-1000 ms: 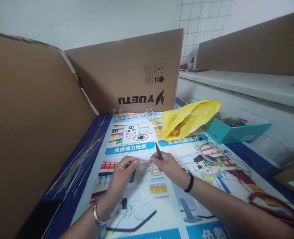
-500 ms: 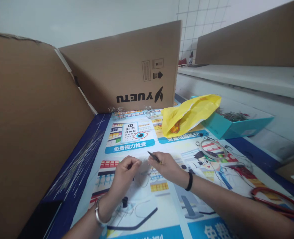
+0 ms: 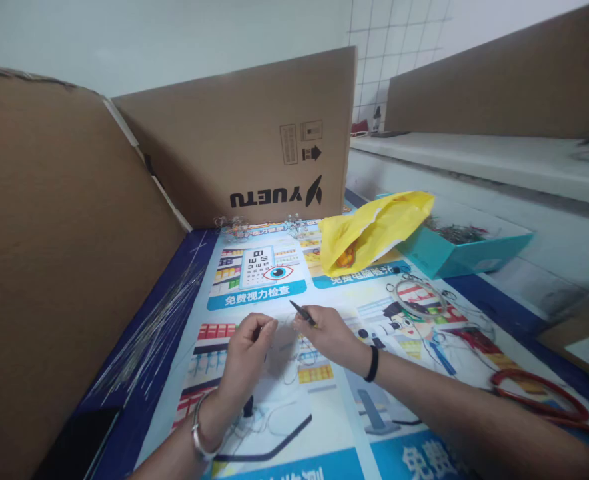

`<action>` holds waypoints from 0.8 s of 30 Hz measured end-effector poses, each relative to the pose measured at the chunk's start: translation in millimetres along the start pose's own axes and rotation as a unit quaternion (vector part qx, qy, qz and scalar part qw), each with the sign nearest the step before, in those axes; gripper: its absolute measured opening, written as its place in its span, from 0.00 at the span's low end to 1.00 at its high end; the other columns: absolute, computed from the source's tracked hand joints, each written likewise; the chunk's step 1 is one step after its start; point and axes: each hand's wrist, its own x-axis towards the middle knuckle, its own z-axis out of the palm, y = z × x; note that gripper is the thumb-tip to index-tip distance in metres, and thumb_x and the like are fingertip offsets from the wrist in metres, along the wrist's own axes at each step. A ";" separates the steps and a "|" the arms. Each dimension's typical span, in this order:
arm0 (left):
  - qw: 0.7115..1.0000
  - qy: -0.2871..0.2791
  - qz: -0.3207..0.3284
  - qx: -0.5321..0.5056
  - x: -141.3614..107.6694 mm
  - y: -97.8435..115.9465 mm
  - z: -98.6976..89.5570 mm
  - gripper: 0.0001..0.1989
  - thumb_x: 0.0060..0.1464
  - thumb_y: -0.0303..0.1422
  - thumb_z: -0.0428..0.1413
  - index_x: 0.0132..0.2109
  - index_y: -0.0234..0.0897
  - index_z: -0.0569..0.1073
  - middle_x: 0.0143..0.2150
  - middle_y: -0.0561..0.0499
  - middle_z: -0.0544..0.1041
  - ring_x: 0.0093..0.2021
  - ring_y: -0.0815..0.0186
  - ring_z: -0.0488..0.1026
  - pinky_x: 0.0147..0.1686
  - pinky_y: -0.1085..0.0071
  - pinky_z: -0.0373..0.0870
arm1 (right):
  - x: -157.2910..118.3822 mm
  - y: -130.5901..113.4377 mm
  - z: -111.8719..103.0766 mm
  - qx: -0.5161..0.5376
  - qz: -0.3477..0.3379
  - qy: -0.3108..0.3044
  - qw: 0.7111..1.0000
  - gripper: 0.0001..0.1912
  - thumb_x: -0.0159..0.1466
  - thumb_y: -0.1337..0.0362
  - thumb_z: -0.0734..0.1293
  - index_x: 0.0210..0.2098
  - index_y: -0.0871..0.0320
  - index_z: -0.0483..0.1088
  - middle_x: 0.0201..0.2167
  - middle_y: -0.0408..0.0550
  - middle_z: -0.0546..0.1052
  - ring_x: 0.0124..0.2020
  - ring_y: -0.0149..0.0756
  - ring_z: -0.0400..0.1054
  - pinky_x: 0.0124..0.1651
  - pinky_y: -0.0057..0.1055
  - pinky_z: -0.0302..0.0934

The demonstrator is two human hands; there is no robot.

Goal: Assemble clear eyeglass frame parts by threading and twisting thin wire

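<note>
Swung from near upright to a flatter, leftward slant since a second ago, as regards the dark tool (image 3: 302,311) in the right hand (image 3: 332,335). Largest around it: brown cardboard panels (image 3: 49,233) at left and back, then a printed sheet (image 3: 319,407) spread below. Left hand (image 3: 247,348) close beside the right but apart from it, thumb and forefinger tips brought together; cannot tell whether on anything. Right fingers closed on the tool's rear part. Held above the sheet, on the side facing the left hand: that same tool, slender, blackish, tapering to a sharp-looking point, with a small yellowish patch near the grip. Long axis running from the right fingertips away and leftward; tip aimed past the left fingertips, near but not touching. Smallest, a faint loop of thin wire (image 3: 288,381) below and between the hands, too blurred to trace to either end.
</note>
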 end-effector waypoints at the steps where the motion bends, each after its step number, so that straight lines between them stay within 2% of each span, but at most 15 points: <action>1: 1.000 0.002 0.010 0.003 -0.1 0.4 -0.1 0.08 0.54 0.36 0.52 0.31 0.37 0.68 0.25 0.56 0.65 0.26 0.71 0.62 0.28 0.75 0.60 | 0.2 0.9 0.5 0.002 0.006 0.003 1.000 0.10 0.59 0.61 0.59 0.24 0.58 0.64 0.21 0.41 0.69 0.25 0.30 0.63 0.29 0.25 0.52; 5: 0.995 -0.016 0.088 0.055 -1.4 2.5 -0.6 0.07 0.54 0.32 0.51 0.30 0.37 0.69 0.26 0.55 0.66 0.28 0.70 0.63 0.29 0.74 0.60 | -0.1 2.4 1.7 -0.015 0.010 0.008 1.000 0.10 0.59 0.61 0.59 0.25 0.58 0.64 0.22 0.41 0.70 0.26 0.30 0.63 0.29 0.24 0.51; 11: 0.962 -0.034 0.211 0.173 -3.4 4.1 -1.7 0.06 0.54 0.26 0.51 0.29 0.36 0.68 0.25 0.54 0.67 0.27 0.70 0.64 0.28 0.73 0.60 | -3.8 -3.0 2.1 -0.090 -0.006 -0.003 0.996 0.12 0.60 0.60 0.58 0.24 0.59 0.63 0.21 0.42 0.68 0.25 0.30 0.61 0.27 0.24 0.47; 15: 0.928 -0.046 0.285 0.235 0.1 0.6 -6.7 0.06 0.55 0.24 0.50 0.32 0.35 0.70 0.27 0.52 0.69 0.30 0.68 0.66 0.30 0.73 0.62 | -4.7 -4.6 1.7 -0.126 0.003 -0.006 0.992 0.12 0.61 0.59 0.58 0.26 0.59 0.64 0.21 0.42 0.67 0.25 0.29 0.60 0.26 0.24 0.44; 18: 0.891 -0.060 0.330 0.304 1.6 -2.5 -10.4 0.07 0.56 0.25 0.49 0.34 0.36 0.71 0.27 0.51 0.68 0.31 0.67 0.65 0.31 0.71 0.62 | -5.2 -6.3 0.8 -0.140 -0.003 -0.012 0.990 0.11 0.61 0.60 0.58 0.27 0.59 0.64 0.22 0.42 0.68 0.25 0.29 0.60 0.26 0.24 0.44; 21: 0.858 -0.071 0.364 0.355 0.9 -3.6 -11.8 0.08 0.56 0.24 0.48 0.33 0.36 0.71 0.26 0.51 0.67 0.29 0.67 0.64 0.29 0.71 0.61 | -6.0 -8.4 0.5 -0.152 -0.010 -0.017 0.988 0.11 0.61 0.60 0.58 0.27 0.59 0.65 0.24 0.43 0.69 0.26 0.29 0.60 0.26 0.24 0.44; 24: 0.841 -0.096 0.382 0.371 0.8 -3.0 -12.0 0.09 0.56 0.24 0.47 0.32 0.36 0.71 0.25 0.51 0.66 0.28 0.67 0.62 0.28 0.71 0.60 | -6.6 -8.8 0.6 -0.161 -0.008 -0.022 0.987 0.10 0.61 0.60 0.59 0.28 0.59 0.65 0.24 0.44 0.70 0.26 0.30 0.61 0.26 0.24 0.44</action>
